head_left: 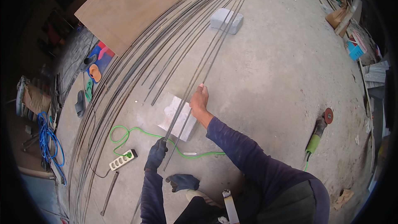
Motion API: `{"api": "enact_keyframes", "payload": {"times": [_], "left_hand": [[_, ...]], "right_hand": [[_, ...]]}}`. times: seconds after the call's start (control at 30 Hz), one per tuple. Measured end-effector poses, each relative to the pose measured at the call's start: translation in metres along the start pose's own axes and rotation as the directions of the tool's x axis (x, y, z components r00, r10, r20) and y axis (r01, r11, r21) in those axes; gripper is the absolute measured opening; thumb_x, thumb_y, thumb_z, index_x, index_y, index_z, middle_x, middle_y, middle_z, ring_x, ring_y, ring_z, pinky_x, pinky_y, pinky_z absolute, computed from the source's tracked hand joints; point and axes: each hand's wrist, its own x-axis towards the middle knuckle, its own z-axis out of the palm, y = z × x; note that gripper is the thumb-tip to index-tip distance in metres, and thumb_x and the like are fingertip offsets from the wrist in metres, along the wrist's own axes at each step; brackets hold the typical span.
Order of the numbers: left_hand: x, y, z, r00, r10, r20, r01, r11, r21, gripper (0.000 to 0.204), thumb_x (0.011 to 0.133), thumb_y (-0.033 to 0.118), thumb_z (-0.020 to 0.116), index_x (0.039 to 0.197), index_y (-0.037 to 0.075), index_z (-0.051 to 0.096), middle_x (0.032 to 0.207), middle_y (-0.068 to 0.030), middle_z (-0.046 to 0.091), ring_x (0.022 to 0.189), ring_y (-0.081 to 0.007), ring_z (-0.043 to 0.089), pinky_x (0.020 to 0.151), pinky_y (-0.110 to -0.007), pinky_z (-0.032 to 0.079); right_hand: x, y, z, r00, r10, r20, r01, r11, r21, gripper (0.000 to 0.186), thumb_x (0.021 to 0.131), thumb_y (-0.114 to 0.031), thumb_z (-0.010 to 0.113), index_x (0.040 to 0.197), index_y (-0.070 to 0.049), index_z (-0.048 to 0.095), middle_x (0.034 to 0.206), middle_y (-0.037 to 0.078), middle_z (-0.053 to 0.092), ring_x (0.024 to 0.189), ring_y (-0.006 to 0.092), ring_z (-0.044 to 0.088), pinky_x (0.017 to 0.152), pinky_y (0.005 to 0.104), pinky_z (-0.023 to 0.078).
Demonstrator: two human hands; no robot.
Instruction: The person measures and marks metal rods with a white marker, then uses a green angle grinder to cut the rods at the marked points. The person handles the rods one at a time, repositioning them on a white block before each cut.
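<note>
Your gloved left hand (156,154) has its fingers wrapped round the near ends of the rods (179,111); another rod runs just to the right of that hand, its end poking out past it toward you. Your bare right hand (199,99) grasps farther up, above the near block (171,114). Its fingers are partly hidden, so you can't tell how many rods they take in.

The rods slope away from you across 2 pale blocks, the near block and the far block (236,25), both on the concrete floor (269,79).

Watch that loose end by your left hand: if you shift your grasp, it could slide, leaving the rod ends uneven. Nothing visible ties the rods to the blocks, so a sideways push might roll them off the far block, where you have no hand. Your right hand has no glove, so a burr or rough edge could cut it; a dark glove (183,182) lies near your feet.

The green cord (145,132) crosses the floor close to the near block, and a dropped rod could snag it or pull at the power strip (122,160). The grinder (318,130) lies well apart on your right, disc exposed; you can't tell whether it is switched off.
</note>
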Motion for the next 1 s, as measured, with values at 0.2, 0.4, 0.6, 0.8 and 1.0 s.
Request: {"api": "enact_keyframes", "payload": {"times": [0.2, 0.4, 0.6, 0.8, 1.0], "left_hand": [[0.001, -0.004, 0.002, 0.999, 0.018, 0.028, -0.016, 0.997, -0.069, 0.056, 0.108, 0.047, 0.039, 0.136, 0.003, 0.059, 0.078, -0.0058, 0.065, 0.063, -0.0143, 0.057, 0.059, -0.032, 0.048], [-0.003, 0.006, 0.0, 0.999, 0.039, 0.02, -0.038, 0.999, -0.016, 0.055, 0.107, 0.047, 0.041, 0.135, 0.003, 0.06, 0.079, -0.0076, 0.066, 0.064, -0.0154, 0.059, 0.061, -0.033, 0.049], [-0.006, 0.016, -0.001, 0.998, -0.01, 0.064, 0.008, 1.0, 0.029, 0.052, 0.102, 0.04, 0.055, 0.136, 0.001, 0.058, 0.092, -0.0085, 0.07, 0.082, -0.0196, 0.064, 0.075, -0.034, 0.051], [-0.011, 0.021, -0.001, 0.994, 0.086, 0.068, -0.088, 0.995, 0.041, 0.063, 0.095, 0.043, 0.066, 0.141, 0.001, 0.054, 0.105, -0.0121, 0.071, 0.097, -0.0226, 0.066, 0.089, -0.035, 0.051], [-0.016, 0.035, 0.002, 0.999, 0.02, 0.041, -0.032, 0.949, 0.314, 0.077, 0.095, 0.048, 0.063, 0.15, -0.002, 0.042, 0.131, -0.0244, 0.064, 0.12, -0.0353, 0.063, 0.102, -0.04, 0.048]], "right_hand": [[0.007, 0.002, 0.005, 0.997, -0.059, 0.042, 0.059, 0.998, 0.019, 0.035, 0.111, -0.04, 0.033, 0.101, -0.01, 0.047, 0.078, 0.001, 0.044, 0.058, 0.0117, 0.043, 0.044, 0.0287, 0.037], [-0.003, 0.018, 0.013, 0.999, 0.033, -0.022, -0.035, 0.997, -0.067, 0.043, 0.11, -0.038, 0.032, 0.11, 0.001, 0.052, 0.091, 0.013, 0.057, 0.071, 0.0239, 0.061, 0.05, 0.0367, 0.052], [0.011, 0.031, 0.002, 0.964, 0.194, 0.181, -0.19, 0.981, -0.039, 0.029, 0.111, -0.031, 0.039, 0.111, -0.004, 0.048, 0.079, 0.008, 0.054, 0.06, 0.0195, 0.058, 0.054, 0.0385, 0.058], [0.018, 0.018, -0.011, 0.926, 0.259, 0.276, -0.173, 0.939, -0.298, 0.028, 0.109, -0.025, 0.047, 0.121, 0.0, 0.048, 0.088, 0.014, 0.063, 0.069, 0.025, 0.07, 0.058, 0.0401, 0.063], [0.018, 0.021, -0.012, 0.913, 0.236, 0.332, -0.132, 0.942, -0.309, 0.026, 0.106, -0.022, 0.055, 0.105, 0.003, 0.051, 0.084, 0.015, 0.065, 0.064, 0.0252, 0.071, 0.053, 0.0382, 0.062]]}}
